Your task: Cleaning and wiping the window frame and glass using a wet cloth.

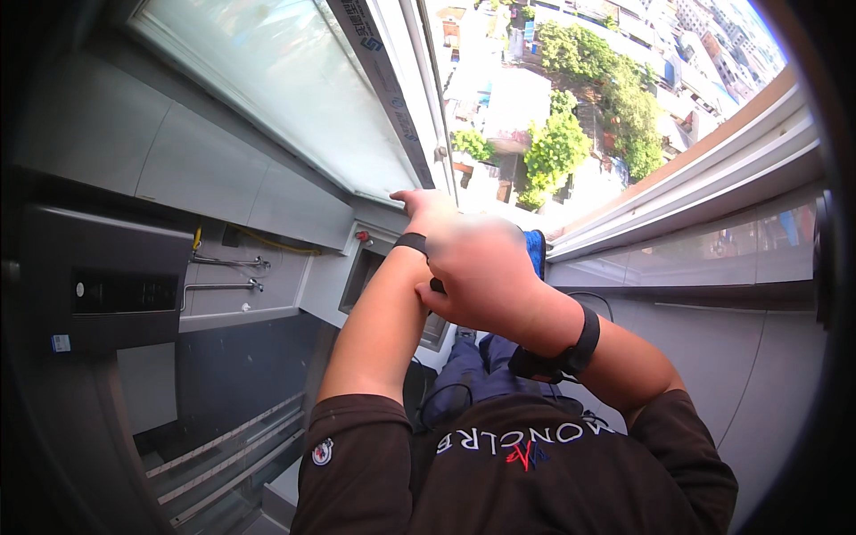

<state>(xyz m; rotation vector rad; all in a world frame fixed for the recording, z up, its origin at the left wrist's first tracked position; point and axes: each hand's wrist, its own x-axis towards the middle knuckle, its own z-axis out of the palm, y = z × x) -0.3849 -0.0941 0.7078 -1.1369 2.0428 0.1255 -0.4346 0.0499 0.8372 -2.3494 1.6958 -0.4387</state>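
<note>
My left hand [428,204] reaches up by the lower corner of the window frame, one digit stretched to the left. Around its wrist runs a black band [412,242]. Across that wrist lies my right hand [488,274], curled over it, with a digit pressed beside a small black part of the band. A blurred patch covers the top of the right hand, and most of the left fingers are hidden. On my right wrist a black strap [588,341] holds a dark device [535,366]. No tool shows in either hand.
The open window [267,80] gives onto buildings and trees far below; its white sill track [689,180] is at the right. At left are grey cabinets [194,160], a dark appliance [114,267] and metal pipes [221,286]. A blue cloth-like item [535,249] lies beyond my hands.
</note>
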